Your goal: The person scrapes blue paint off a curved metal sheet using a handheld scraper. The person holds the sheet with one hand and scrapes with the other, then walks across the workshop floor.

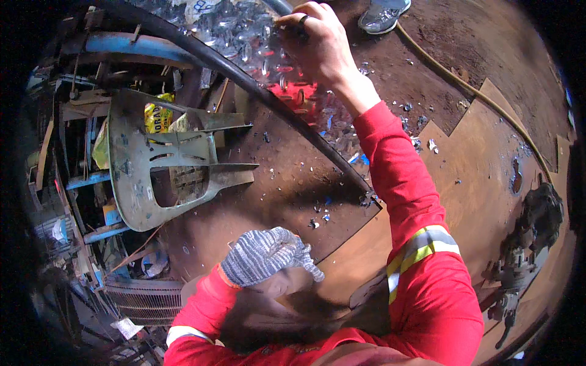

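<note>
My right hand (317, 46) is bare, wears a ring, and reaches far forward over a heap of shiny metal scraps (244, 36). Its fingers are pinched shut on a small dark piece that I cannot identify. A red sleeve with a reflective band (421, 244) covers that arm. My left hand (265, 256) wears a grey knitted glove and rests low over the brown board (482, 165), fingers curled downward. What lies under them is hidden. A thick black hose (287, 116) curves between the two hands.
A grey cut metal panel (165, 165) leans at the left beside a yellow packet (157, 116). A red object (293, 94) lies among the scraps. A yellow cord (464, 85) crosses the floor, another person's shoe (384, 15) stands at the top, and a dark power tool (525, 262) lies right.
</note>
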A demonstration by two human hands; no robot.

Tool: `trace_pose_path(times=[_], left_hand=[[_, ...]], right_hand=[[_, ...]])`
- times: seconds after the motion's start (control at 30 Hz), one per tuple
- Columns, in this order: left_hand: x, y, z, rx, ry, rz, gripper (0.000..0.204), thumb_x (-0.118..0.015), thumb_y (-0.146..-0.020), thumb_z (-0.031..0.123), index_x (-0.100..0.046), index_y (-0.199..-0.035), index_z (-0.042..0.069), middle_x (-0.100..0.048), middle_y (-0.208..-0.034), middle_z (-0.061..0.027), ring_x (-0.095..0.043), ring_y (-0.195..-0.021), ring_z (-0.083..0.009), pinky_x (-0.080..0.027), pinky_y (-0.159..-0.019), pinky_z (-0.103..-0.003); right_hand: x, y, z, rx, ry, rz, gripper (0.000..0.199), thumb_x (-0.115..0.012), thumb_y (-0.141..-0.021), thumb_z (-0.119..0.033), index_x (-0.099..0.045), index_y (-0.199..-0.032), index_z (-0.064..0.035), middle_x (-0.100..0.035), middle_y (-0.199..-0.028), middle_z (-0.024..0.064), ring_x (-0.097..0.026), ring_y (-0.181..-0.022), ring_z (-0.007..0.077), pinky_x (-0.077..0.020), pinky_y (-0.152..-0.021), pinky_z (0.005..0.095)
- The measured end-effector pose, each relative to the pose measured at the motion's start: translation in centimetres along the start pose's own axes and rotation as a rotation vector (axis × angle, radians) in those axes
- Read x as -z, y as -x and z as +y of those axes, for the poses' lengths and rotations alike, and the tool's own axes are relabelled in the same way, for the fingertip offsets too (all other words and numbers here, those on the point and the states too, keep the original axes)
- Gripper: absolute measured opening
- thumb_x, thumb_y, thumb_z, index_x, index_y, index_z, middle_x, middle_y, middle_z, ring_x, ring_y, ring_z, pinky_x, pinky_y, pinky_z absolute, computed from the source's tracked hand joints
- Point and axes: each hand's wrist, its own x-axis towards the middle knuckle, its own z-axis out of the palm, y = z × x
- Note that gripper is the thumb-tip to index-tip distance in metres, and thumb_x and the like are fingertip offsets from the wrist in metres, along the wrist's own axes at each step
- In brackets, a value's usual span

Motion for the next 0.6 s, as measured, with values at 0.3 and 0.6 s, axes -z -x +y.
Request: trace_pose_path(times=[0.3,0.6], left_hand=[[-2.0,0.7,-0.5,-0.132,-0.248,0.091,0.017,-0.063,-0.085,0.017,-0.068,-0.097,0.006,-0.068,-0.089,-0.0126,-0.066,-0.074,-0.0269,-0.053,-0.062,-0.036],[-3.0,1.2,-1.4,-0.07,-0.222,0.117,0.016,-0.064,-0.086,0.017,-0.067,-0.094,0.003,-0.067,-0.08,-0.0123,-0.065,-0.067,-0.0276,-0.051,-0.06,-0.036]], right_hand=[[-1.6,0.3,-1.7,-0.097,0.225,0.093,0.02,-0.074,-0.07,-0.018,-0.06,-0.077,-0.006,-0.058,-0.08,0.009,-0.055,-0.079,0.0276,-0.0406,-0.066,0.0375],[-0.9,0.2,-0.8,-0.105,0.009,-0.005,0.019,-0.071,-0.071,-0.011,-0.061,-0.086,-0.0032,-0.055,-0.083,0.0126,-0.052,-0.082,0.03,-0.0436,-0.071,0.0405]])
